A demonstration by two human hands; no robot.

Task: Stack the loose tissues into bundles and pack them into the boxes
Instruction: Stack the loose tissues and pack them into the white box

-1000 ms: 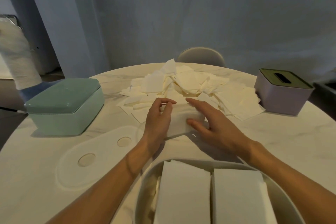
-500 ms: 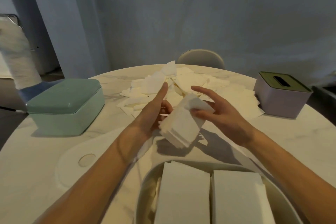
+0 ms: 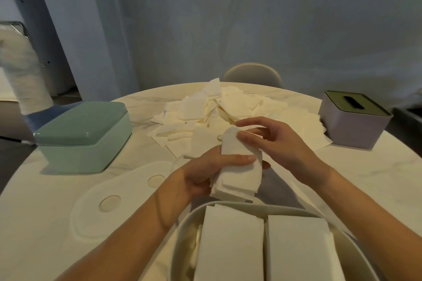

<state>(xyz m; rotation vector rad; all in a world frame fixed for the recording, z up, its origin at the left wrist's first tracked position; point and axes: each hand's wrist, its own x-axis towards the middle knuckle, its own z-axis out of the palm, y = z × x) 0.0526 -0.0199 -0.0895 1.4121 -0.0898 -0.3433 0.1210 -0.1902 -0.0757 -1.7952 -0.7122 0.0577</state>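
Observation:
A white tissue bundle (image 3: 237, 173) is held upright above the table, just beyond the open white box (image 3: 187, 219). My left hand (image 3: 205, 171) grips it from the left, thumb across its front. My right hand (image 3: 274, 141) pinches the bundle's top edge with thumb and fingers. Two stacked tissue bundles (image 3: 230, 246) lie side by side inside the white box at the near edge. A heap of loose tissues (image 3: 228, 112) covers the middle of the round table behind my hands.
A closed mint-green box (image 3: 84, 134) stands at the left. At the right stands a lilac tissue box (image 3: 351, 121) with a slotted olive lid. A white lid (image 3: 118, 198) with round dimples lies flat left of the open box. A chair back (image 3: 251, 74) shows behind the table.
The bundle was lifted off the table, tilted upright and brought closer to the open box. My left hand went from an open palm beside it to a grip around it.

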